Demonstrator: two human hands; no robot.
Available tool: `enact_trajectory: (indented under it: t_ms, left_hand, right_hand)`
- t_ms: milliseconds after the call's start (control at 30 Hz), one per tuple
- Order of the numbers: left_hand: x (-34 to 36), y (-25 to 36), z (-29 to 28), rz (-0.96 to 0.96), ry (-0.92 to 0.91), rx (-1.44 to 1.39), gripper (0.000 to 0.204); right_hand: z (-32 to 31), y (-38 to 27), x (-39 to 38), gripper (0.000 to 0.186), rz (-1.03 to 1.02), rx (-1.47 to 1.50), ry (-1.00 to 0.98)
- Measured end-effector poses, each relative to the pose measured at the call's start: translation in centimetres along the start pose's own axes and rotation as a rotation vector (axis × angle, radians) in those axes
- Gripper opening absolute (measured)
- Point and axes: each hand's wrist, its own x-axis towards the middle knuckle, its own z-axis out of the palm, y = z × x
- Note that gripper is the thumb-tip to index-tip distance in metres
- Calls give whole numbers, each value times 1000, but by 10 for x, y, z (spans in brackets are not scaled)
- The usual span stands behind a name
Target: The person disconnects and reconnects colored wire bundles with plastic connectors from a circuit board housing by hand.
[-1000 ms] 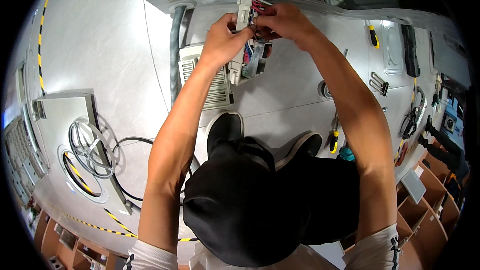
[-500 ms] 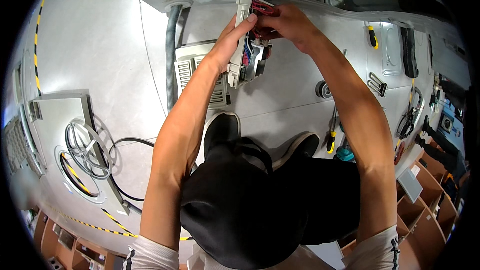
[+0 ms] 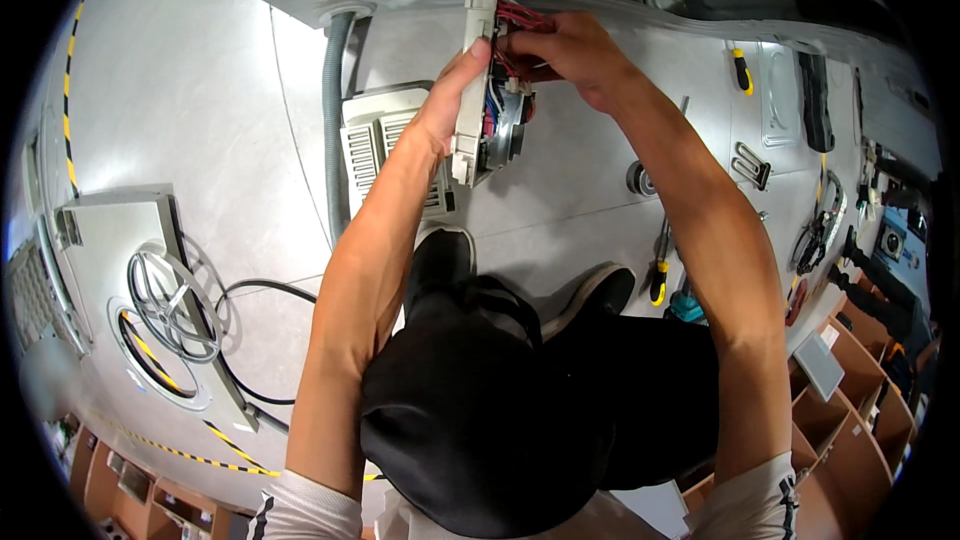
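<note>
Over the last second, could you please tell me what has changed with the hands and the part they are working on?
Little has changed. The left hand has slid slightly down the edge of the long white plastic control module, keeping its grip. The right hand has stayed at the red and blue wire bundle beside the module's top. The grey corrugated hose, the white vented panel and the yellow-handled screwdriver on the floor lie as before.

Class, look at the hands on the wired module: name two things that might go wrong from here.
1. The right hand grips among the red wires while the left hand holds the white control module in the air; a hard tug may strain or tear a wire.
2. Screwdrivers lie on the floor beside the person's shoes, likely a trip hazard.
</note>
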Motion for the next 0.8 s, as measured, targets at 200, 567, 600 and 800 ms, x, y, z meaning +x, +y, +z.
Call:
enact_trajectory:
  t_ms: [200,567,600,800]
  left_hand:
    - [-2,3,4,33,-12,5,63]
    - [4,4,0,-58,64,100,67]
    - [3,3,-1,-51,66,83,66]
    - [-4,1,14,-53,128,22,66]
  right_hand:
    - [-3,1,0,20,-7,37,-17]
    - [-8,1,-1,21,-25,47,33]
    - [-3,1,-2,20,-33,49,41]
    - [-3,-1,-8,17,-40,17,38]
